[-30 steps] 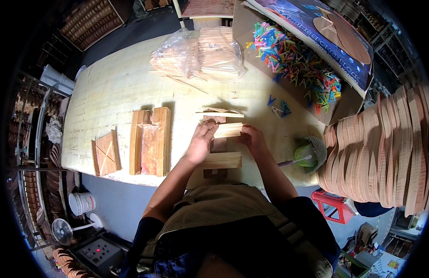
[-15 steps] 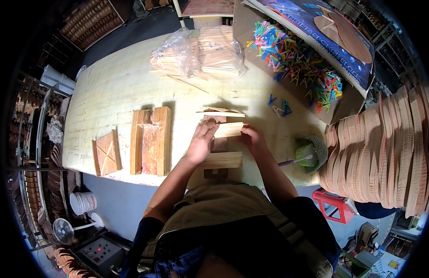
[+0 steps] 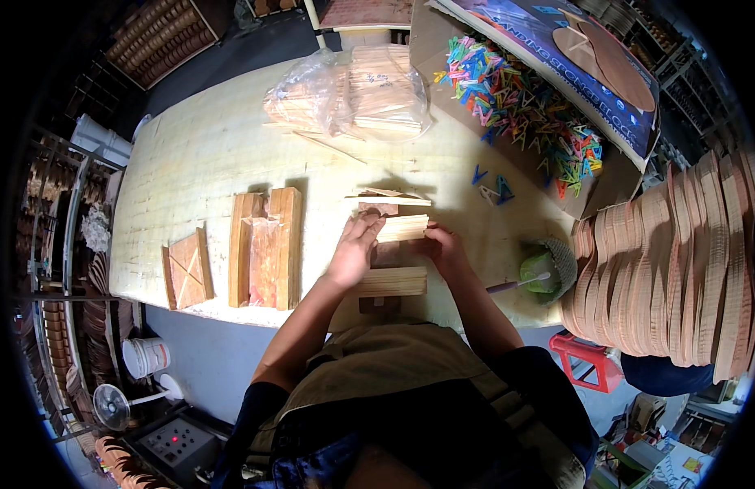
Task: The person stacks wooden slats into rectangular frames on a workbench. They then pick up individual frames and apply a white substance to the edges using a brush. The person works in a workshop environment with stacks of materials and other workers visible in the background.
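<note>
Nearest the body, a stack of pale wooden strips [image 3: 396,282] is lying crosswise on a brown board [image 3: 387,256]. Just beyond, a bundle of similar strips [image 3: 403,229] is resting between the hands, above the same board. The right hand [image 3: 447,247] is pinching its right end; the left hand [image 3: 357,244] is covering its left end, though whether it is gripping or merely steadying, I cannot tell. Being thin, the strips are probably feeling light and stiff, sliding over one another and risking snapping singly, so cupping both ends evenly is likely working best. Farther off, loose strips [image 3: 391,200] are lying near the board's far end, and a clear plastic bag [image 3: 385,91] is holding more
</note>
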The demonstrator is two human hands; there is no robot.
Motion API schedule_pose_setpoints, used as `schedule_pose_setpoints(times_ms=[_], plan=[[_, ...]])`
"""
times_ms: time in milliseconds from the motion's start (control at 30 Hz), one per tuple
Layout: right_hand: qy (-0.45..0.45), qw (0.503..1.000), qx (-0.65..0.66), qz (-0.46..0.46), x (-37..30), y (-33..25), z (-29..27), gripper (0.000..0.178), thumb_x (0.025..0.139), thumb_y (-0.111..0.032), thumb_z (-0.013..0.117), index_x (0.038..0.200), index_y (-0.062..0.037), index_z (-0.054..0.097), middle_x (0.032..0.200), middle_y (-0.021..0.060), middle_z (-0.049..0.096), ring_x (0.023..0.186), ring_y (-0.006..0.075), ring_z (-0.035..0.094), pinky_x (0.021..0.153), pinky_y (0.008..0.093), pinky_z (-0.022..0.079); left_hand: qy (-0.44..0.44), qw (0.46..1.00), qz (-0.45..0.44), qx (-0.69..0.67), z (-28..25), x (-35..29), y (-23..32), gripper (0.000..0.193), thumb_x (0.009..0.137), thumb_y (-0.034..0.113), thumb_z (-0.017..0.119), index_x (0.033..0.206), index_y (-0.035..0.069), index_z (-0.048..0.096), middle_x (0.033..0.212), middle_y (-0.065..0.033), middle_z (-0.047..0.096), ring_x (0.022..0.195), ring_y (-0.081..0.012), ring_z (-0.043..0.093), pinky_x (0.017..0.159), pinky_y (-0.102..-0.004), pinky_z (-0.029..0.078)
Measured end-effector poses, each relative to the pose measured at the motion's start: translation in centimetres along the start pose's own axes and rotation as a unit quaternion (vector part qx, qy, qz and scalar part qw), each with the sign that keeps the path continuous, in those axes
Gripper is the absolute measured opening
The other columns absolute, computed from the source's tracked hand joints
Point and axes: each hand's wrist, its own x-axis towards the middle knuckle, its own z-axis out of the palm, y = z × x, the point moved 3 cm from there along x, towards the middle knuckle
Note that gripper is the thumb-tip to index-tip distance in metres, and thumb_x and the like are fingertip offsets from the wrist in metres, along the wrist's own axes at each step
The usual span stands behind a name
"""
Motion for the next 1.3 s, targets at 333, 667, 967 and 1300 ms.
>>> schedule_pose_setpoints(times_ms=[333, 667, 967, 1300], plan=[[0.025, 0.999, -0.032, -0.008, 0.3, -0.2, -0.5, 0.017, 0.087, -0.012, 0.056, 0.099, -0.0024, 0.064, 0.088, 0.0111, 0.068, 0.075, 0.0224, 0.068, 0.068, 0.0372, 0.058, 0.001, 1.0, 0.002, -0.007, 0.1, 0.0, -0.1, 0.051, 0.076, -0.007, 0.062, 0.126, 0.004, 0.058, 0.123, -0.0146, 0.055, 0.117, -0.0358, 0.05, 0.101, -0.0411, 0.043], [0.047, 0.998, -0.033, -0.012, 0.9, -0.4, -0.8, 0.018, 0.087, -0.017, 0.057, 0.096, -0.0025, 0.065, 0.08, 0.0064, 0.064, 0.07, 0.0192, 0.065, 0.065, 0.0362, 0.058, -0.002, 1.0, -0.003, -0.003, 0.0, 0.0, -0.1, 0.051, 0.077, -0.007, 0.062, 0.126, 0.005, 0.058, 0.124, -0.014, 0.055, 0.116, -0.0362, 0.05, 0.1, -0.041, 0.043], [0.079, 0.996, -0.045, 0.016, 1.6, -1.4, 0.1, 0.021, 0.088, -0.023, 0.061, 0.098, -0.005, 0.065, 0.081, 0.004, 0.064, 0.07, 0.0159, 0.064, 0.063, 0.0337, 0.056, -0.021, 0.999, -0.021, -0.033, -0.1, 0.0, 0.0, 0.048, 0.079, -0.005, 0.059, 0.127, 0.002, 0.057, 0.124, -0.0155, 0.055, 0.118, -0.0359, 0.047, 0.103, -0.0404, 0.04], [0.228, 0.969, -0.095, -0.008, 4.7, -0.8, 0.0, 0.033, 0.085, -0.039, 0.071, 0.086, -0.0066, 0.067, 0.069, 0.0001, 0.06, 0.055, 0.0084, 0.053, 0.05, 0.0249, 0.042, -0.023, 1.0, -0.003, -0.003, -0.5, 0.5, 0.2, 0.049, 0.079, -0.003, 0.061, 0.127, 0.005, 0.057, 0.124, -0.0136, 0.055, 0.115, -0.034, 0.051, 0.1, -0.0393, 0.043]])
